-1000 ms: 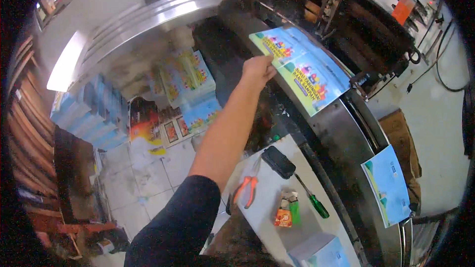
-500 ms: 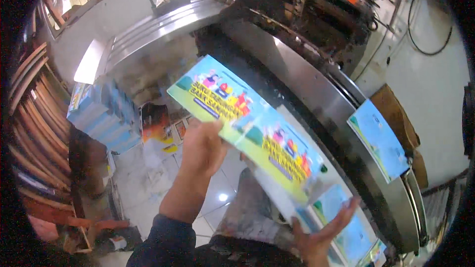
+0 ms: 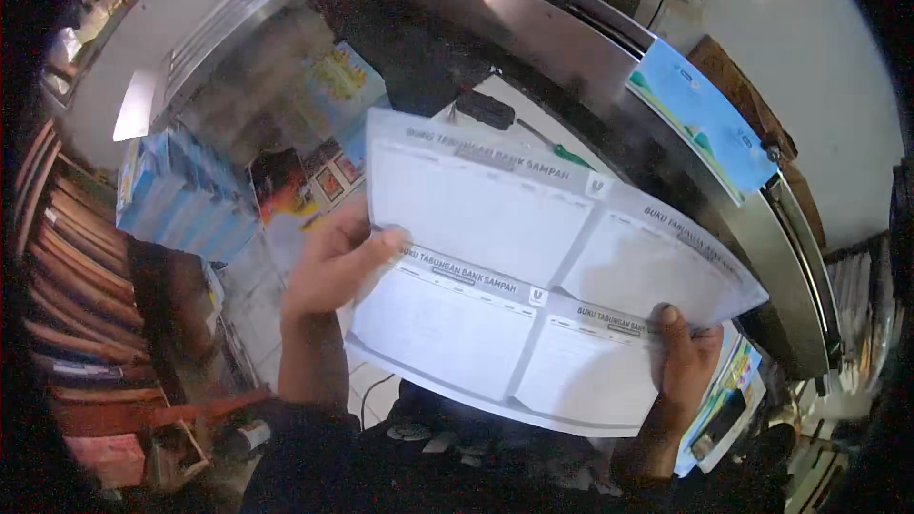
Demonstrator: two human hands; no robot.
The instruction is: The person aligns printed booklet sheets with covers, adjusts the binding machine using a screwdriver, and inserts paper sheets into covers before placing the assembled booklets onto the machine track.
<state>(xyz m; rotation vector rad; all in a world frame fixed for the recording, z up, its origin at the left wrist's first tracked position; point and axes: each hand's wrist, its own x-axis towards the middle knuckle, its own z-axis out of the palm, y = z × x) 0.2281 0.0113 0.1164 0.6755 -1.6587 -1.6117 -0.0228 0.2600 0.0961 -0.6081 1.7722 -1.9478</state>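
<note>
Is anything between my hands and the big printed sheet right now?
Nothing visible: the left hand grips the large white printed paper sheet at its left edge, and the right hand grips its lower right edge directly.

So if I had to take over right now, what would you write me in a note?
Left hand: grips the left edge of the big printed sheet, thumb on top.
Right hand: pinches its lower right edge.
The sheet is up in front of the metal machine, pale grey form side facing up, four panels showing.
Another colourful sheet lies on the machine's ledge; blue stacks sit at left.
Done: sheet is in both hands. Left: it has not been set down.
</note>
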